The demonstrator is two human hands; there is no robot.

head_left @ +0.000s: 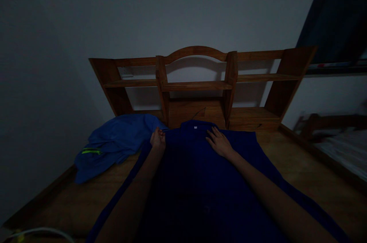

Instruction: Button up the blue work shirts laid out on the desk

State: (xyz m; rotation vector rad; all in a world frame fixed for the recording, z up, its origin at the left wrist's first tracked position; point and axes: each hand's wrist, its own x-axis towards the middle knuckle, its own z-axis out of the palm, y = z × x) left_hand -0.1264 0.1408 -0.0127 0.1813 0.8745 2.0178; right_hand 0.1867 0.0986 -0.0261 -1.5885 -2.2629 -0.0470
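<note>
A dark blue collared shirt (186, 174) lies spread over the wooden surface, its collar at the far end with a small white label inside. My left hand (158, 138) is closed at the left shoulder of the shirt, fingers curled as if pinching its cloth. Flat on the shirt just below the right side of the collar rests my right hand (219, 141), fingers spread. Left of my left hand, a lighter blue garment (120, 136) with a yellow-green strip lies in a loose heap. The dim light hides the shirt's lower part.
A wooden shelf unit (197, 87) stands at the back against the wall, behind the collar. The wooden surface (289, 159) has a raised edge on the right. A pale cable (43, 230) shows at the bottom left. A dark curtain (332, 17) hangs at upper right.
</note>
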